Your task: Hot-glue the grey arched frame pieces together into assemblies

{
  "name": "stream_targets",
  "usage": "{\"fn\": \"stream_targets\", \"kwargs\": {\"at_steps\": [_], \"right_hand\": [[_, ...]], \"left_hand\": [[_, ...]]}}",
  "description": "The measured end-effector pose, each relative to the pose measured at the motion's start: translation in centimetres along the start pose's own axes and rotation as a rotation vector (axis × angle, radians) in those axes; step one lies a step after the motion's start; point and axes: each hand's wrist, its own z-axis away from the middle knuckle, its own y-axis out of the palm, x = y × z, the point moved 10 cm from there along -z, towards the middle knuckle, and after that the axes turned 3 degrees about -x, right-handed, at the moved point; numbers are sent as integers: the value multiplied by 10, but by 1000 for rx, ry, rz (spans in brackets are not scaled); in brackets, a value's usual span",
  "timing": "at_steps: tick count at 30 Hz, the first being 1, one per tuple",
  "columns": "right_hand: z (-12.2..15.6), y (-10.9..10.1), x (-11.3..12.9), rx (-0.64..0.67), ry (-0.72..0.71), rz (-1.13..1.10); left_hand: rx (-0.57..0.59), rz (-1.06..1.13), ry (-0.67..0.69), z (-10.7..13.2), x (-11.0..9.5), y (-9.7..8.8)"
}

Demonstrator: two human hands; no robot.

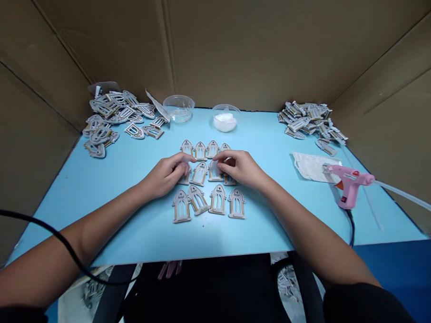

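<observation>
Small arched window-shaped pieces, grey-white with gold-brown edges, lie in three rows at the middle of the pale blue table (133, 243). My left hand (167, 174) is over the left end of the middle row, its fingers curled together and partly covering a piece (184, 178). Whether something small is between its fingertips is hidden. My right hand (241, 167) has thumb and forefinger closed at another arched window piece (215, 173) in that row. Between the hands lies an uncovered piece (199, 173). The front row, with a piece (218, 199) near its middle, lies nearer me.
Heaps of similar pieces lie at the back left (110, 111) and back right (308, 119). Behind the rows stand a clear tub (178, 107) and a bowl of white material (225, 120). A pink glue gun (350, 184) rests beside a white packet (313, 166). A black cable (55, 233) crosses my left forearm.
</observation>
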Motion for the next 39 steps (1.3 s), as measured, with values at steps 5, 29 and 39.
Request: {"fn": "stream_targets", "kwargs": {"at_steps": [5,29,39], "right_hand": [[1,3,2,9,-18,26],[1,7,9,73,-57,142],[4,10,15,55,-135,461]], "left_hand": [[20,-25,9,1,-2,2],[58,-40,15,1,2,5],[54,-43,11,0,1,5]]}}
